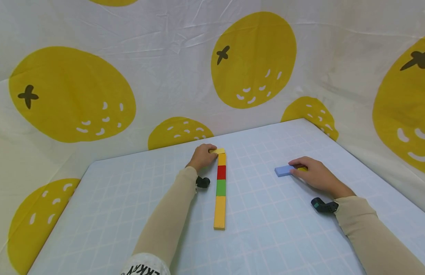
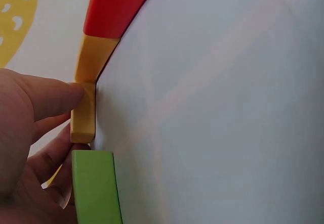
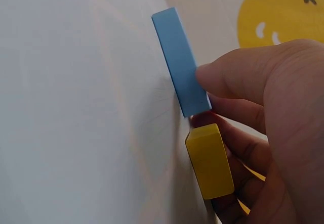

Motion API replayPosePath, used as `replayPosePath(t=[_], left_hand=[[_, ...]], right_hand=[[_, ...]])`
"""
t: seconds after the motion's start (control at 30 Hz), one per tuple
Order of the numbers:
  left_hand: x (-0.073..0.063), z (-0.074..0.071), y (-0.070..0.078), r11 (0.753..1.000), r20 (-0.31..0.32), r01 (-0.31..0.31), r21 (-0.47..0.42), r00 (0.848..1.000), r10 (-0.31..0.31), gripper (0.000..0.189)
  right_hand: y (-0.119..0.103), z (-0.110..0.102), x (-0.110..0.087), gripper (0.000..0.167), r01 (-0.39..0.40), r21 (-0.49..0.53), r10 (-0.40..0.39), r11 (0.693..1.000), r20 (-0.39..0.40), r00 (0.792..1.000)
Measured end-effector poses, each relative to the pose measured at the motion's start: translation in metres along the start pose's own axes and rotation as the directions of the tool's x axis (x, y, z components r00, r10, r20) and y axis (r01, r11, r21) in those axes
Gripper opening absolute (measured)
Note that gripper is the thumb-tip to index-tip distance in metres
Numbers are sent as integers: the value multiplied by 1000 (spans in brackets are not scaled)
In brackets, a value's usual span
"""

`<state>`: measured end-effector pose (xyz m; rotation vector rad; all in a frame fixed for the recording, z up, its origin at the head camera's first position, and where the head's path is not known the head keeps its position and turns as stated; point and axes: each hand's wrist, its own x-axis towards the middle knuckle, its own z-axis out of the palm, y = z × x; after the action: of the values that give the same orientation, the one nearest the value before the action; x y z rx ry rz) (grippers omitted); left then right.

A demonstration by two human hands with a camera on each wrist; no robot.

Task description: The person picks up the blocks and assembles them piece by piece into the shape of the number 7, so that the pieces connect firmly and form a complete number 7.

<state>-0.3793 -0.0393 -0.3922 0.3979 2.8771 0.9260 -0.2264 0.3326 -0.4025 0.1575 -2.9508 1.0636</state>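
A straight row of flat blocks lies on the table: a long orange block, a green one, a red one and a yellow-orange one. At the far end of this row, my left hand pinches a yellow block, set crosswise. Beside that hand's fingers, another green block shows in the left wrist view. Farther right, my right hand pinches a blue block between thumb and finger. A yellow block is beneath its palm, by the curled fingers.
The table has a pale blue cloth with a light grid. Behind it and at the sides hangs a white curtain printed with yellow fruit. Each wrist carries a small black camera.
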Motion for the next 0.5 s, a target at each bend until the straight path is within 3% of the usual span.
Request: replayPosePath(t=[0.5], left_hand=[[-2,-2,0,999,13,35,-25,999,-35,38]], right_hand=[[0,0,0,48,3,-14,-4,1000,-4,1000]])
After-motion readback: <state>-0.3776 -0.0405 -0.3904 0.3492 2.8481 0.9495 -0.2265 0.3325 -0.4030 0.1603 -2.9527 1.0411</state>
